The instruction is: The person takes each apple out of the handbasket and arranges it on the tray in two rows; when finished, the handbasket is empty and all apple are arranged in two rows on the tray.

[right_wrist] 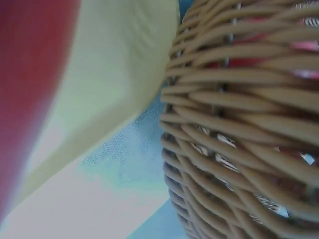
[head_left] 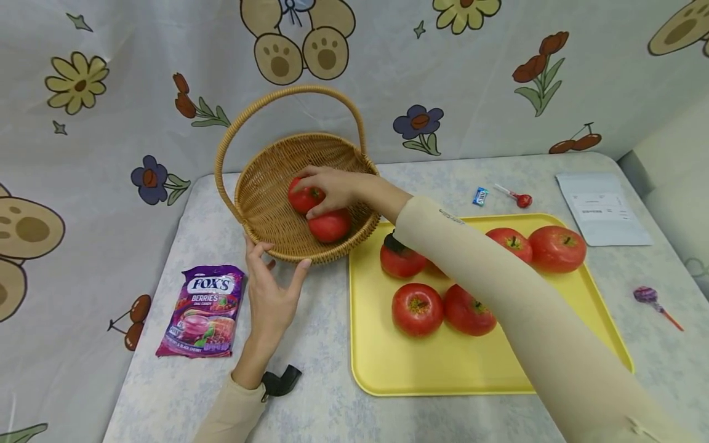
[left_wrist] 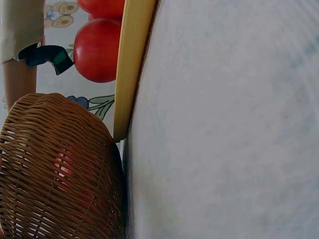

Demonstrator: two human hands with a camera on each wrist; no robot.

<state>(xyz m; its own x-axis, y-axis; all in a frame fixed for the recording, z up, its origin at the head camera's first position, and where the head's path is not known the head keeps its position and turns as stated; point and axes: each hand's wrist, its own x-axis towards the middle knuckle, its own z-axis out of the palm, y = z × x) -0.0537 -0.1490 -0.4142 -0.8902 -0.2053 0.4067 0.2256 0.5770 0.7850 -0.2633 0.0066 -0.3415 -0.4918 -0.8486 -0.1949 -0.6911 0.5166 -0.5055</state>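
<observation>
In the head view my right hand [head_left: 335, 186] reaches into a wicker basket [head_left: 271, 175] with a tall arched handle. Its curled fingers and thumb grip a red apple [head_left: 303, 198] there. A second red apple [head_left: 330, 227] lies just below that hand, inside the basket. My left hand [head_left: 271, 301] holds the basket's near rim, fingers at the left and thumb spread to the right. The weave of the basket fills part of both wrist views, with red showing through its gaps. Neither hand is visible in the right wrist view.
Right of the basket, a yellow tray [head_left: 388, 369] carries several red apples [head_left: 418, 309], partly hidden by my right sleeve. A purple candy bag [head_left: 204, 311] lies left. Beyond the tray are a small blue wrapped candy [head_left: 480, 196], lollipops [head_left: 523, 200] and a white packet [head_left: 602, 209].
</observation>
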